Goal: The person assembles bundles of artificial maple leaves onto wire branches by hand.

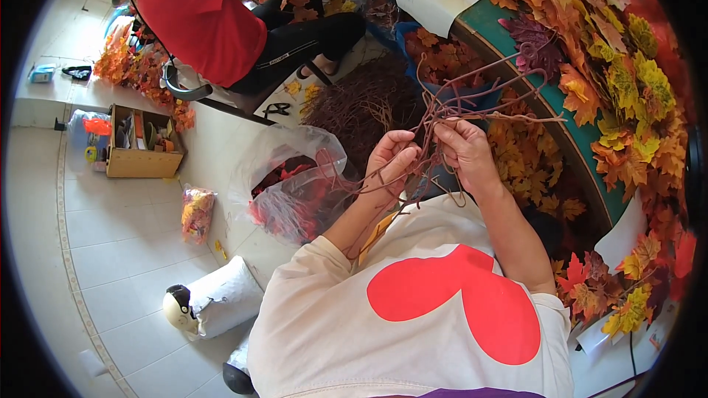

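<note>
In front of my chest, a tangle of brown, twig-like vine stems (436,108) is held between both hands. My left hand (392,161) is closed on the lower left part of the stems, thumb and fingers pinched together. Fingers curled, my right hand (466,149) grips them close beside it. Loose stem ends spread up and right toward the table edge, while others droop over my left forearm. Just beyond my hands, a big heap of dark bare vine stems (361,99) lies low down.
A green table (490,26) curves along the right, bearing artificial autumn leaves (641,88). A clear plastic bag (295,184) with red contents stands left of my hands. Orange leaves fill a blue container (405,37). A person in red (199,11) sits far left, near a box (144,162).
</note>
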`<state>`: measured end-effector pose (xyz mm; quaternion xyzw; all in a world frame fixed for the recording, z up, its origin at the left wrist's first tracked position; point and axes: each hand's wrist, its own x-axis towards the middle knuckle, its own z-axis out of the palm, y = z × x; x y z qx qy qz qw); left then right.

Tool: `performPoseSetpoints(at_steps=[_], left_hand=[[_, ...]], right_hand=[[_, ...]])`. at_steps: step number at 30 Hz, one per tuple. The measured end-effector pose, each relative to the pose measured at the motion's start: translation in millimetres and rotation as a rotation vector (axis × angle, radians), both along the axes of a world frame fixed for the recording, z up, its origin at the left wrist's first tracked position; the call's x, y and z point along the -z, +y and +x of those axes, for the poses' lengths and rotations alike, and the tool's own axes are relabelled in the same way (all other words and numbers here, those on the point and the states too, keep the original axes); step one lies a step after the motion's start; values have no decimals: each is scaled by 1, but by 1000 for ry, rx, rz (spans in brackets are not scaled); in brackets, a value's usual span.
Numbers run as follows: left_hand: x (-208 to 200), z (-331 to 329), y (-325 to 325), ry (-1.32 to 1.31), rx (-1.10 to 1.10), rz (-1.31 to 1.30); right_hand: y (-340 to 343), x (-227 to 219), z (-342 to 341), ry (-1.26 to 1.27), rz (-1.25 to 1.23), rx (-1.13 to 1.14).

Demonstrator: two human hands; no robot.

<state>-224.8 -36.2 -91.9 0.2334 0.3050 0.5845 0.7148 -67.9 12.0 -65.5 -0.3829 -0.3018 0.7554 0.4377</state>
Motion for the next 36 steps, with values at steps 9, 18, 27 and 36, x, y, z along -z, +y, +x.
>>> performPoseSetpoints(at_steps=[9, 18, 27, 36], left_hand=[[-3, 5, 3, 20, -45, 7], [1, 2, 4, -37, -90, -17], [0, -12, 10, -87, -179, 41], [9, -19, 14, -228, -160, 100]], right_hand=[[-1, -1, 1, -18, -8, 5], [-3, 3, 3, 60, -26, 14], [-3, 16, 7, 115, -11, -16], [-5, 13, 7, 85, -37, 5]])
